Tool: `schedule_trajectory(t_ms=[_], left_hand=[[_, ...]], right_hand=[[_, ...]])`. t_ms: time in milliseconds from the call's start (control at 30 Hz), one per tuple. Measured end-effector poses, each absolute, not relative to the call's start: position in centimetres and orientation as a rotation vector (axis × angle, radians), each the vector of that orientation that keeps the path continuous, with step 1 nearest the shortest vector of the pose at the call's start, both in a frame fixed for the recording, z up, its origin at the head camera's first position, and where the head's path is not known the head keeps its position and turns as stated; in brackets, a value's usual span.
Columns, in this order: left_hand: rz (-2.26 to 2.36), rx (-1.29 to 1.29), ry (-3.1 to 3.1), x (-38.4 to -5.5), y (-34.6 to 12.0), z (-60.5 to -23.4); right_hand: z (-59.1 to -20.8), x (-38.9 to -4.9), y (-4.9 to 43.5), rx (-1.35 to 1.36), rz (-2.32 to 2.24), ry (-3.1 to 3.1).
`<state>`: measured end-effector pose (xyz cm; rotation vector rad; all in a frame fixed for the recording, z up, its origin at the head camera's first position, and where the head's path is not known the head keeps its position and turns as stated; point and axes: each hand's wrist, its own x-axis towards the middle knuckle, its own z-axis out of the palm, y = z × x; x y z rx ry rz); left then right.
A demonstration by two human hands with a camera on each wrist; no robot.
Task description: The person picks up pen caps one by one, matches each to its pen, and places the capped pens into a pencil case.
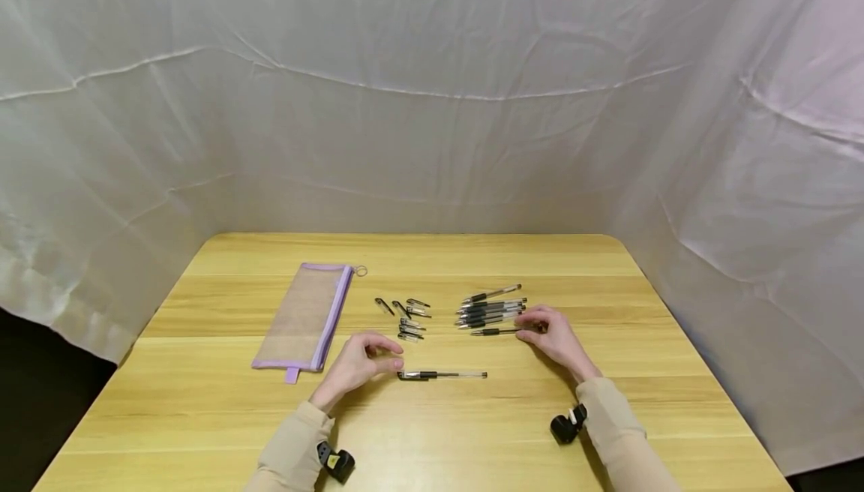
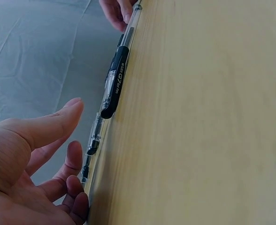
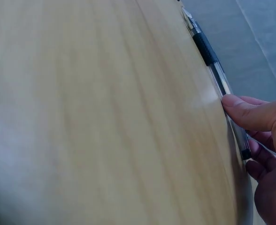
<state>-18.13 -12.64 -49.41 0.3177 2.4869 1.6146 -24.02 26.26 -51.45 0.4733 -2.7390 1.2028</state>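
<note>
My right hand (image 1: 555, 336) pinches the rear half of an uncapped gel pen (image 1: 490, 331), which lies along the table with its tip pointing left. In the right wrist view, the thumb presses the clear barrel of this pen (image 3: 217, 75), with the fingers behind it. Thumb and fingers spread apart, my left hand (image 1: 363, 363) holds nothing beside a capped gel pen (image 1: 452, 375) with its black clip end to the left. The left wrist view shows lettering on the clip of that capped pen (image 2: 114, 89). Several uncapped pens (image 1: 491, 310) lie in a row beyond my right hand.
Several loose pen caps (image 1: 410, 327) are scattered beyond my left hand. A mesh zip pouch (image 1: 300, 319) with lilac edging and a ring lies flat to the left. Pale hanging cloth (image 1: 432, 154) surrounds the back and sides of the wooden table (image 1: 439, 439).
</note>
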Motion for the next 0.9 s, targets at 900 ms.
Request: schedule_trajectory(t_ms=[900], left_hand=[[1.631, 0.315, 2.49, -18.19, -12.69, -49.56]], right_hand=[[-51.34, -24.25, 26.52, 0.615, 1.154, -2.781]])
